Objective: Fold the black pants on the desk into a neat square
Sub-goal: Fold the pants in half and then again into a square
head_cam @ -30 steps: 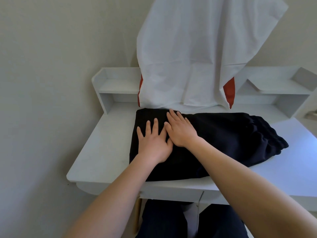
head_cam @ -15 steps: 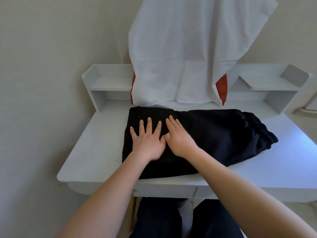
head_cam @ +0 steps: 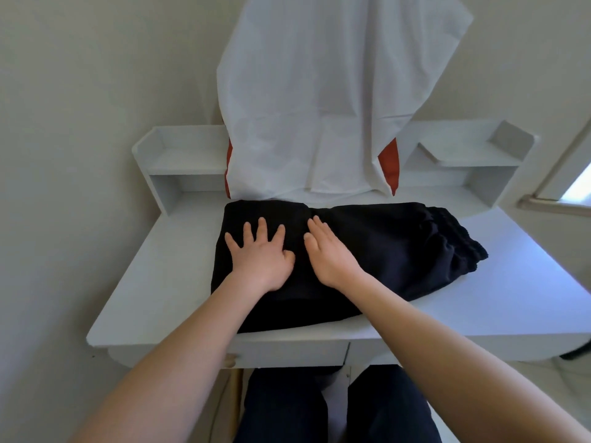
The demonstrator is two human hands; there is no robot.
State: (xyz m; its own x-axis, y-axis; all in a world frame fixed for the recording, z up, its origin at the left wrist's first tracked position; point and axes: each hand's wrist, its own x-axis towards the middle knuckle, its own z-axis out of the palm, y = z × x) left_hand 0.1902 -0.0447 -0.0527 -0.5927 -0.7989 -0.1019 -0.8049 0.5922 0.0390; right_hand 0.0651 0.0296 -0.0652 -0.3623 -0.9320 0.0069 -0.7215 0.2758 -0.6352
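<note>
Your hands have drawn apart since a moment ago: then they lay thumb against thumb, now a strip of black cloth shows between them. Your left hand (head_cam: pixel 260 255) lies flat with its fingers spread wide. Your right hand (head_cam: pixel 329 254) lies flat with its fingers close together. Both palms press down on the black pants (head_cam: pixel 399 251), neither pinching any fabric.

The pants lie on the white desk (head_cam: pixel 511 298) as a long folded band, starting just left of your left hand and running well to the right of your right hand, where the gathered waistband (head_cam: pixel 460 247) bunches up. Your forearms cover part of the near edge.

Just beyond your fingertips a white cloth (head_cam: pixel 319 107) hangs down, its hem close to the pants' far edge. Whether they touch, you cannot tell. A red panel (head_cam: pixel 390 164) peeks from behind it. Desk shelves (head_cam: pixel 185 161) stand on either side, and your dark-trousered legs (head_cam: pixel 281 407) show below your wrists.
</note>
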